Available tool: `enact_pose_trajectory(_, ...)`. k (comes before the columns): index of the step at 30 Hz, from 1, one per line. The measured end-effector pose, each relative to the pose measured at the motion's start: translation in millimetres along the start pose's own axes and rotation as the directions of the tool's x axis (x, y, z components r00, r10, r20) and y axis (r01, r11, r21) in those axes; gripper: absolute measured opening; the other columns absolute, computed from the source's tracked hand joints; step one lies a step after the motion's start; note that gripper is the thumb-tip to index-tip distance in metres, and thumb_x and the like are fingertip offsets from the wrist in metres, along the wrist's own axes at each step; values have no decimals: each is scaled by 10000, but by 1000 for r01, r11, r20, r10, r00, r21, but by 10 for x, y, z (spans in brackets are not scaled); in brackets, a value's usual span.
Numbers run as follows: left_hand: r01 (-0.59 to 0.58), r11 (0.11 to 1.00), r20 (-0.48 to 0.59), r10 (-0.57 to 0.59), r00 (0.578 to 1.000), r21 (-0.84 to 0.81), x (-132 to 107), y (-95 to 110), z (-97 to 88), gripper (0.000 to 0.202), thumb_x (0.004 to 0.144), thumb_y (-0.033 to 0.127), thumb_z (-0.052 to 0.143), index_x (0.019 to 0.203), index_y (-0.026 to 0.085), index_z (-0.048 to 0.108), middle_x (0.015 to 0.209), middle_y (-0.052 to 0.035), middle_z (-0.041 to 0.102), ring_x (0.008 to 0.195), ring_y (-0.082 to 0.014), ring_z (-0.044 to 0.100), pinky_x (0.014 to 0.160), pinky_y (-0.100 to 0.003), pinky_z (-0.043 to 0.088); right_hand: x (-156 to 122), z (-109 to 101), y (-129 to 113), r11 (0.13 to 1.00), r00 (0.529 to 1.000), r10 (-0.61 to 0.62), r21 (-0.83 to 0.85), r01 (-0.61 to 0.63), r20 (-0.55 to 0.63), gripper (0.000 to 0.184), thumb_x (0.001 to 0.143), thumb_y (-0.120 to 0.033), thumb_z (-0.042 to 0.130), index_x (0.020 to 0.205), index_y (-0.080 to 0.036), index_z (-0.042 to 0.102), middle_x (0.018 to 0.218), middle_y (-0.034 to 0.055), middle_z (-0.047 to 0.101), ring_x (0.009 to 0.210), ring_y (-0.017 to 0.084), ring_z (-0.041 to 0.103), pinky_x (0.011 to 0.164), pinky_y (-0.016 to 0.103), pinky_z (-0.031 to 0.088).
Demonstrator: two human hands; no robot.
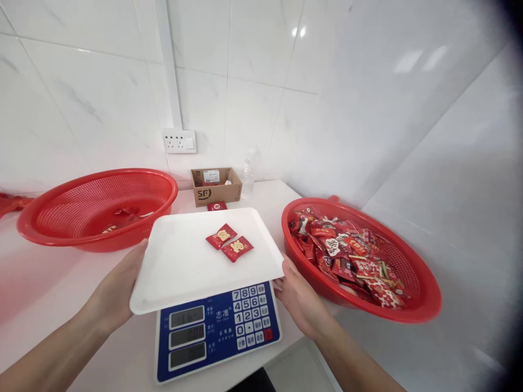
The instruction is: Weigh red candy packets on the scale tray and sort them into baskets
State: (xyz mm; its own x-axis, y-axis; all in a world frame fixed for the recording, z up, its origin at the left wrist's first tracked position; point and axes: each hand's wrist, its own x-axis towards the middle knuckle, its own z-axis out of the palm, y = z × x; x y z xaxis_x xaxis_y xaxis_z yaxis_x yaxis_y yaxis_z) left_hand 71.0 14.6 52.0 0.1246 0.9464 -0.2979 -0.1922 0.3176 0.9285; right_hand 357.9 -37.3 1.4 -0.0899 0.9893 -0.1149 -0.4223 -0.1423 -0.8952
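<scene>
My left hand (116,286) grips the left edge of a white plastic tray (171,256), its fingers partly hidden under the rim. At the opposite edge my right hand (296,294) is closed on the tray's right corner. Two small red packets with gold print (230,243) lie on the tray, right of its middle. Below the tray is a blue and white digital scale (220,332), its keypad and displays facing me. The tray covers the scale's upper part, so I cannot tell whether they touch.
To the left stands a red plastic basket (98,242) with a few packets inside. Another red basket (425,294), at the right, is heaped with red packets (347,250). Behind the tray are a small cardboard box (218,193), a clear bottle (248,177) and another red packet (217,206).
</scene>
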Motion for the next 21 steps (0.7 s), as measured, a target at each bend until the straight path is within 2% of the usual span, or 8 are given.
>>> enact_pose_trajectory(5, 162, 987, 69, -160, 985, -17, 158, -30, 19, 605, 821, 527, 521, 1351, 262, 397, 1326, -59, 539, 1159, -289, 543, 911, -391, 507, 25, -98, -21, 1000, 1000, 9, -14, -9, -17, 584, 892, -505, 476, 1402, -304, 274, 1397, 46, 443, 1258, 223, 422, 978, 397, 390)
enact_pose_trajectory(8, 79, 983, -25, -76, 997, 164, 198, -34, -71, 718, 784, 582, 540, 1405, 354, 261, 1471, -20, 347, 1268, -290, 429, 979, -414, 446, -193, -209, -130, 956, 995, 92, -276, -99, -36, 741, 854, -539, 521, 1450, -297, 154, 1469, 70, 325, 1319, 222, 338, 1006, 415, 376)
enact_pose_trajectory(10, -79, 926, -178, 154, 972, 369, 231, 11, -118, 795, 777, 585, 550, 1427, 415, 125, 1533, 30, 181, 1348, -276, 298, 1060, -443, 334, -410, -269, -310, 800, 981, 183, -572, -183, -58, 841, 794, -535, 603, 1458, -250, 172, 1450, 118, 348, 1310, 246, 352, 1017, 436, 365)
enact_pose_trajectory(12, -191, 789, -191, 362, 912, 585, 255, 102, -108, 791, 784, 576, 546, 1426, 432, 107, 1540, 61, 136, 1376, -274, 225, 1092, -471, 251, -604, -285, -573, 559, 961, 274, -805, -198, -45, 742, 772, -489, 641, 1399, -208, 362, 1340, 145, 494, 1215, 278, 474, 999, 458, 385)
enact_pose_trajectory(13, -218, 715, -129, 397, 909, 664, 256, 160, -73, 743, 789, 583, 531, 1418, 426, 169, 1530, 62, 182, 1368, -283, 242, 1088, -483, 251, -668, -280, -721, 487, 952, 304, -854, -184, -32, 608, 809, -480, 594, 1339, -215, 461, 1278, 127, 557, 1163, 276, 523, 979, 455, 407)
enact_pose_trajectory(16, -296, 516, 153, 303, 941, 804, 205, 326, 139, 613, 788, 618, 497, 1350, 422, 350, 1452, 63, 371, 1304, -296, 364, 1051, -491, 319, -654, -292, -1116, 397, 989, 105, -908, -136, -102, 464, 880, -468, 474, 1307, -287, 489, 1228, 56, 602, 1145, 249, 542, 961, 432, 434)
enact_pose_trajectory(19, -469, 321, 372, 319, 872, 823, 118, 391, 411, 561, 812, 607, 469, 1331, 417, 373, 1452, 66, 365, 1317, -286, 344, 1029, -455, 358, -370, -434, -1299, 170, 976, -131, -974, -150, -173, 409, 909, -419, 426, 1289, -290, 502, 1280, 38, 564, 1180, 258, 512, 990, 447, 404)
enact_pose_trajectory(21, -546, 294, 442, 353, 825, 785, 90, 371, 540, 519, 836, 587, 446, 1319, 404, 391, 1449, 61, 371, 1325, -267, 337, 991, -403, 408, -126, -572, -1305, -77, 961, -224, -980, -184, -163, 400, 920, -347, 405, 1301, -260, 490, 1311, 47, 536, 1203, 265, 488, 985, 437, 404)
